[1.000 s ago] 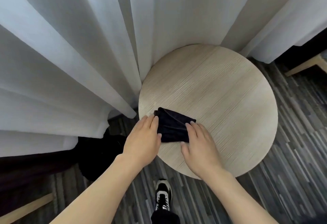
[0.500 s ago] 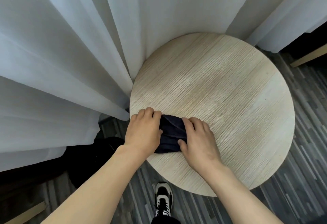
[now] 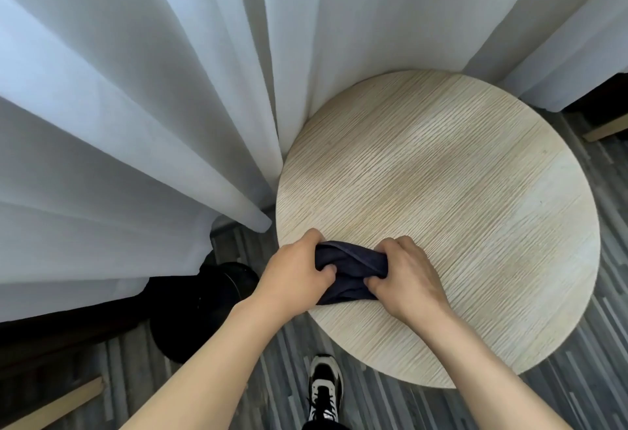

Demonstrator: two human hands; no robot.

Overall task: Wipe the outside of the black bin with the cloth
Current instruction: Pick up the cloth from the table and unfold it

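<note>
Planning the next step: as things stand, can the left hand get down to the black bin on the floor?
Probably yes. The bin stands just below and left of the left hand, beside the table, with nothing between them. The curtain overhangs only its far edge. Both hands grip the cloth.

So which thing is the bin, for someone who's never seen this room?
Start at the round wooden table. On the floor to its left, beneath the white curtain, stands the black bin: round, dark, and lower than the tabletop.

table (image 3: 458, 191): pale grained wood, matt | cloth (image 3: 350, 268): dark soft fabric | curtain (image 3: 136, 89): sheer white
</note>
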